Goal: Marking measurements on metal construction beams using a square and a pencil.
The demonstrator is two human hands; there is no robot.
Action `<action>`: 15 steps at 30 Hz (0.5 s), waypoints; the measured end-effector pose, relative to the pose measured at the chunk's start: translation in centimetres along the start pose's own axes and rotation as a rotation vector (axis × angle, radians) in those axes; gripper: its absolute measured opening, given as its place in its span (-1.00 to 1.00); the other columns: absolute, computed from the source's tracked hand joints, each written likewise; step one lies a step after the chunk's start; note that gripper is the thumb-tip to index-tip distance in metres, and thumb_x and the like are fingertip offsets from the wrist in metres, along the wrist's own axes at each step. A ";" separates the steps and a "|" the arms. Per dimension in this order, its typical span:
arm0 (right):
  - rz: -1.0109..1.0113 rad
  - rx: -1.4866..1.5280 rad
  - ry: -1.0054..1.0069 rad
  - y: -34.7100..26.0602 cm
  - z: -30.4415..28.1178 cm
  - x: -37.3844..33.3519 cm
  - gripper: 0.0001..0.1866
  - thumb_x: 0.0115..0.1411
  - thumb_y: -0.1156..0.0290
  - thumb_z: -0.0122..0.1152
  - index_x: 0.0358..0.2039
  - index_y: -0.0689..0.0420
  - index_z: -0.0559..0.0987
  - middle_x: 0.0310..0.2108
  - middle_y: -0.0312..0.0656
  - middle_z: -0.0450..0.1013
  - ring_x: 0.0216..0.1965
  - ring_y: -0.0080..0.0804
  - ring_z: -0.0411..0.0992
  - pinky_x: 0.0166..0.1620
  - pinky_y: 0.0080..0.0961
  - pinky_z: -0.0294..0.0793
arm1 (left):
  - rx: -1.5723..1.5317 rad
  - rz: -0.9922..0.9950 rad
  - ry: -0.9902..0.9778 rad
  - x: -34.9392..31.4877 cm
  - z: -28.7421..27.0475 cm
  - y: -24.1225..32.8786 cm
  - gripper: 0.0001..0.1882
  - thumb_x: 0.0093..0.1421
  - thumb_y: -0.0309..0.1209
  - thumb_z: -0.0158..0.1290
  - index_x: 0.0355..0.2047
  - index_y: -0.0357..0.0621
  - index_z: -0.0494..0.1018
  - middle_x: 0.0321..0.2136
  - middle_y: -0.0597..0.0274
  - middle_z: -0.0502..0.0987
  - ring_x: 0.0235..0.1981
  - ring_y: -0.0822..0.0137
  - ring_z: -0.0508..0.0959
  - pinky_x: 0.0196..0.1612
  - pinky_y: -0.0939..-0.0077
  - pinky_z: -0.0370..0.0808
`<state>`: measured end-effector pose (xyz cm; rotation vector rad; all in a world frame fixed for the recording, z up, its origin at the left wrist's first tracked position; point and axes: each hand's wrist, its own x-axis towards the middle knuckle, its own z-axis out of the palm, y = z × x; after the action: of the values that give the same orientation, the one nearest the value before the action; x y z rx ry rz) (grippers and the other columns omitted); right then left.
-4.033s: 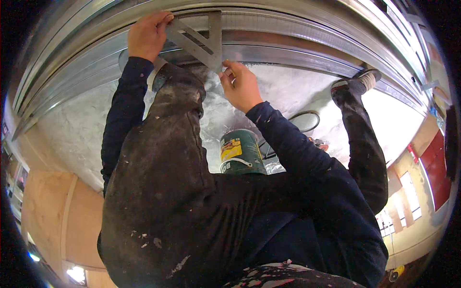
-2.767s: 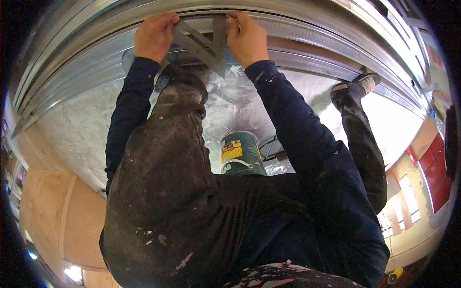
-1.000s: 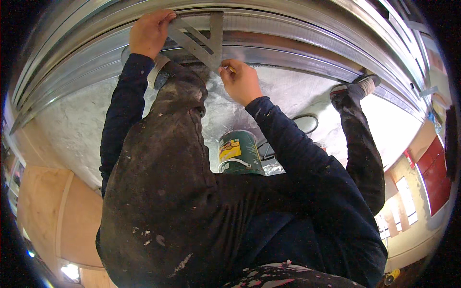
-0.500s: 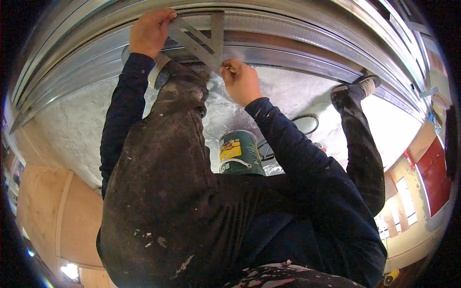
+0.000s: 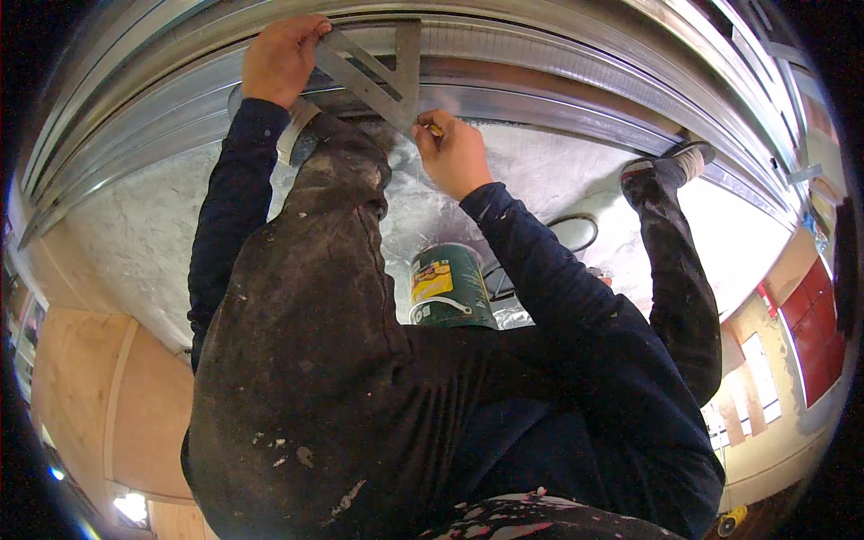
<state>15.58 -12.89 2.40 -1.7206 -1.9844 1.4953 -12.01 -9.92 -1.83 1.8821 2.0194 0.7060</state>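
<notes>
A flat metal triangular set square (image 5: 409, 67) lies across long galvanized metal profiles (image 5: 540, 103) at the far side. My left hand (image 5: 278, 65) pinches its left corner between thumb and fingers. At the square's lower corner, my right hand (image 5: 453, 160) is closed around a small yellow object (image 5: 436, 130). Most of that object is hidden by the fingers, so its kind cannot be made out. The right fingertips are right beside the square's edge, perhaps touching it.
Below my right forearm a dark green bucket (image 5: 450, 286) stands between my legs on the grey, smeared floor (image 5: 135, 225). A dark ring-shaped rim (image 5: 576, 232) shows beside it. My shoes rest against the profiles. Wooden panels (image 5: 76, 387) are at left, red tiles (image 5: 814, 315) at right.
</notes>
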 end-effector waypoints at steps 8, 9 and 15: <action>-0.111 0.012 0.244 -1.1 -1.7 2.7 -0.84 0.20 0.37 0.12 -0.28 0.16 0.57 -0.53 -0.05 0.51 -0.51 -0.29 0.51 -0.36 -0.45 0.46 | 0.032 0.032 0.014 -0.5 0.0 -0.4 -0.84 0.16 -0.33 0.06 -0.27 0.05 0.59 -0.30 0.23 0.60 -0.23 0.10 0.56 -0.20 0.28 0.50; -0.112 0.012 0.244 -1.7 -1.9 3.7 -0.84 0.20 0.37 0.12 -0.28 0.16 0.57 -0.53 -0.05 0.51 -0.51 -0.29 0.51 -0.36 -0.45 0.46 | 0.030 0.017 -0.001 -0.5 0.0 -0.4 -0.84 0.16 -0.33 0.06 -0.27 0.05 0.59 -0.30 0.23 0.60 -0.23 0.10 0.56 -0.20 0.27 0.50; -0.294 -0.014 0.377 -3.9 -3.3 8.8 -0.83 0.18 0.36 0.07 -0.31 0.17 0.55 -0.40 0.08 0.52 -0.32 0.11 0.49 -0.29 -0.13 0.49 | 0.043 0.004 -0.020 0.0 -0.5 0.2 -0.84 0.17 -0.33 0.05 -0.27 0.04 0.58 -0.30 0.22 0.60 -0.24 0.09 0.56 -0.21 0.26 0.50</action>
<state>11.95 -3.39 2.53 -1.4973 -1.9395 0.9823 -12.14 -9.98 -1.28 1.9096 2.0356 0.6469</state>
